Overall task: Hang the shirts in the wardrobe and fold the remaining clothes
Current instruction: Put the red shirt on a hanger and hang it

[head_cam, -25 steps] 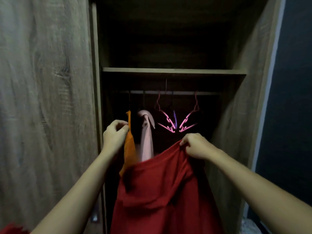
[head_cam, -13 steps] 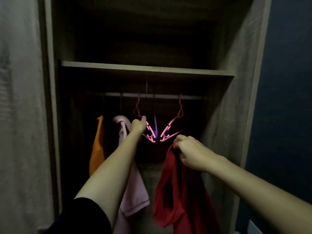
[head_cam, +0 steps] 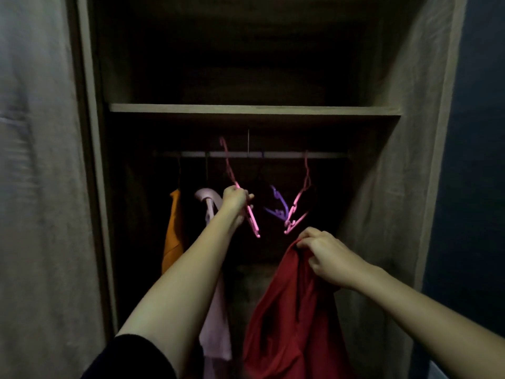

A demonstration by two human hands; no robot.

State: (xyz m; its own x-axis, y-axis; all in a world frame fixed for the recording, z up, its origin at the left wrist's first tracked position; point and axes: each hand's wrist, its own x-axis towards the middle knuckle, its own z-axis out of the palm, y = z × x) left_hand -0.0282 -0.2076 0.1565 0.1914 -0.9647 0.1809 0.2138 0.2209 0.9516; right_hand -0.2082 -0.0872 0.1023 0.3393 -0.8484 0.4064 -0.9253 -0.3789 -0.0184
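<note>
I face an open, dim wardrobe. My left hand [head_cam: 234,201] reaches in and grips a pink hanger [head_cam: 252,220], whose hook is tilted up in front of the rail [head_cam: 276,154]. My right hand [head_cam: 325,254] holds a red shirt [head_cam: 287,318] bunched at its top edge; the shirt hangs down below my hand at the lower right. A second pink hanger [head_cam: 299,203] and a purple hanger [head_cam: 278,207] hang on the rail to the right. An orange shirt [head_cam: 172,233] and a pale pink shirt [head_cam: 216,305] hang at the left of the rail.
A wooden shelf [head_cam: 254,109] runs above the rail. The wardrobe's left door [head_cam: 41,187] stands open at the left, and its right side panel [head_cam: 396,187] is close to my right arm. A dark blue wall [head_cam: 475,160] lies beyond.
My left hand let go of the red shirt, reached into the wardrobe and took hold of the pink hanger, tilting its hook up off the rail. The red shirt now hangs from my right hand alone.
</note>
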